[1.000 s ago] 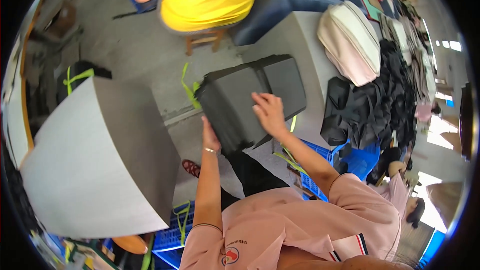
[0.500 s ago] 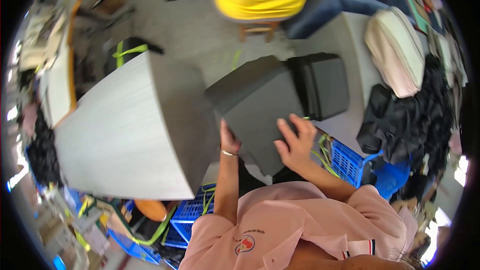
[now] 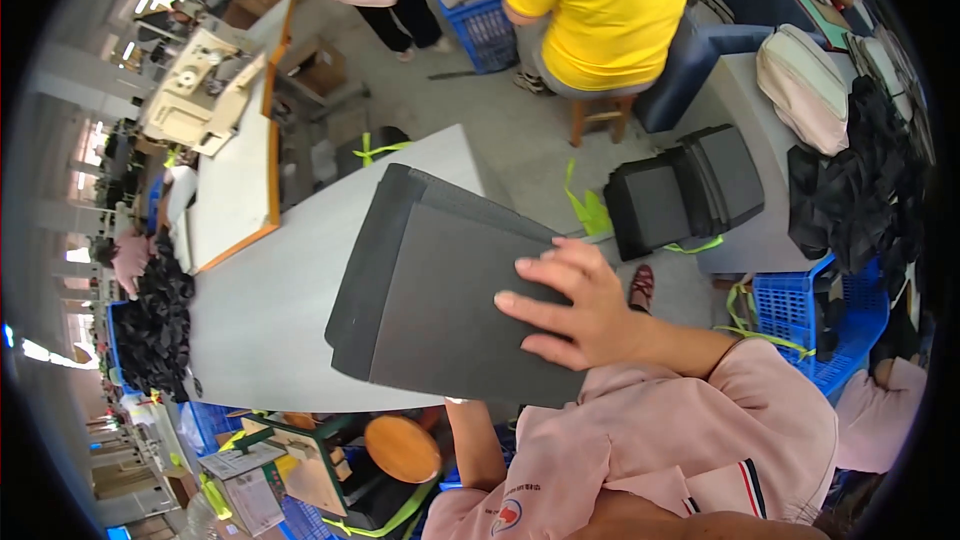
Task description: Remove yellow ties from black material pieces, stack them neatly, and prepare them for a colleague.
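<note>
Dark grey flat panels point(image 3: 460, 300), apparently stacked with edges offset, lie tilted in front of me, overlapping the grey tabletop point(image 3: 270, 310) in view. My right hand point(image 3: 580, 310) rests on their right part with its fingers spread over the top face. Below the lower edge, my left forearm point(image 3: 477, 445) reaches up under the panels. They hide my left hand, so its fingers do not show. More dark panels point(image 3: 680, 190) lie in piles on the right, beside a grey table.
A person in yellow point(image 3: 610, 10) sits on a wooden stool ahead. A sewing machine point(image 3: 200, 90) stands on the left table. At right are a blue basket point(image 3: 785, 305), black fabric pieces point(image 3: 850, 190) and a pale bag point(image 3: 805, 90). A round wooden seat point(image 3: 402, 448) is below the table.
The panels in front of me have moved left, away from the piles and over the grey table. My right hand now lies across their top; my left hand has gone out of sight beneath.
</note>
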Demonstrator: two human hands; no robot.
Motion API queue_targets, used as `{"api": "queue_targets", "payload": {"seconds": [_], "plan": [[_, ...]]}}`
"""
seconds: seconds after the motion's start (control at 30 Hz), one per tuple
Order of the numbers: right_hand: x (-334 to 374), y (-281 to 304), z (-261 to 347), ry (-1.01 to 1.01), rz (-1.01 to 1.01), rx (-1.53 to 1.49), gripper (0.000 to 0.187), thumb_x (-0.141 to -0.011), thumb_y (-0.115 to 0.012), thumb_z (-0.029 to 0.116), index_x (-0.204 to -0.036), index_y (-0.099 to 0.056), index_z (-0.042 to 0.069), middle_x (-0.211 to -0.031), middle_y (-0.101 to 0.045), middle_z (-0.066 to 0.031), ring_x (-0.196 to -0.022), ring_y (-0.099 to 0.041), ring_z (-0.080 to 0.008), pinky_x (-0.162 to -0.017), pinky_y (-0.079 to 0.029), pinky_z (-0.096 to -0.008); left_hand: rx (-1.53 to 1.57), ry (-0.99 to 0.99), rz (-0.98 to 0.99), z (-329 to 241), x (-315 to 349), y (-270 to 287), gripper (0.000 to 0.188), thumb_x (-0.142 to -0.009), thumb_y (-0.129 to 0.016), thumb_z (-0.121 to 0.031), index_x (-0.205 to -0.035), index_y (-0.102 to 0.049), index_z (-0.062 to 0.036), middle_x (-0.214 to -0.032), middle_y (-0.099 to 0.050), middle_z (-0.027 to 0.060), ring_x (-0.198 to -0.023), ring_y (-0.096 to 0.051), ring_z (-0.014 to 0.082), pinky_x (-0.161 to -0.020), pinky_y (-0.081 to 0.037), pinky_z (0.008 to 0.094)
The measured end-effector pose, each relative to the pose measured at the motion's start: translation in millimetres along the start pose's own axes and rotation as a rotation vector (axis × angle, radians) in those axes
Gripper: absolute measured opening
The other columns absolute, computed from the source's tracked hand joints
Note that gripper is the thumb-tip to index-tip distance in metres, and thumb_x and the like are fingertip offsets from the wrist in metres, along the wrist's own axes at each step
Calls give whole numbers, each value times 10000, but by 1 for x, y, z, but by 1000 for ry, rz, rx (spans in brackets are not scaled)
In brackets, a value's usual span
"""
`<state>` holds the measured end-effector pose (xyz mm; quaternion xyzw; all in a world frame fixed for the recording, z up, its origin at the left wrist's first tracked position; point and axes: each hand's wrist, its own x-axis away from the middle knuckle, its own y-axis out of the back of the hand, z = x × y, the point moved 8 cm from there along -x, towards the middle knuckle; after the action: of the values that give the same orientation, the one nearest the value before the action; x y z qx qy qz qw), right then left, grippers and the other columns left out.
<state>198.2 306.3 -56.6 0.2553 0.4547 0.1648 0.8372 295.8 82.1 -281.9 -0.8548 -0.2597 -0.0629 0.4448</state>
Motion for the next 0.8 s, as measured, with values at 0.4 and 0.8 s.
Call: {"api": "queue_targets", "payload": {"seconds": [0.4,0.8], "plan": [[-76,-168,-19,-239,710,-935,455,-1052,-513,376,-1381,-641,89,-1331,-590,-111,-1304,-499,-248,-1138,-337,-357,-141,-24,91,-98,127,48,722,-1016,-445,-622,-1566,-369,-160,-1581,-424,32,-1406,-441,278,-1140,-400,502],[-16,-308,-103,-566,1232,-712,658,-903,-689,586,-1264,-715,37,-1140,-745,-95,-1064,-677,-194,-921,-512,-332,-355,389,-73,-27,101,111,731,-1046,-434,-600,-1405,-499,34,-1428,-559,169,-1380,-485,299,-1141,-376,469]]}}
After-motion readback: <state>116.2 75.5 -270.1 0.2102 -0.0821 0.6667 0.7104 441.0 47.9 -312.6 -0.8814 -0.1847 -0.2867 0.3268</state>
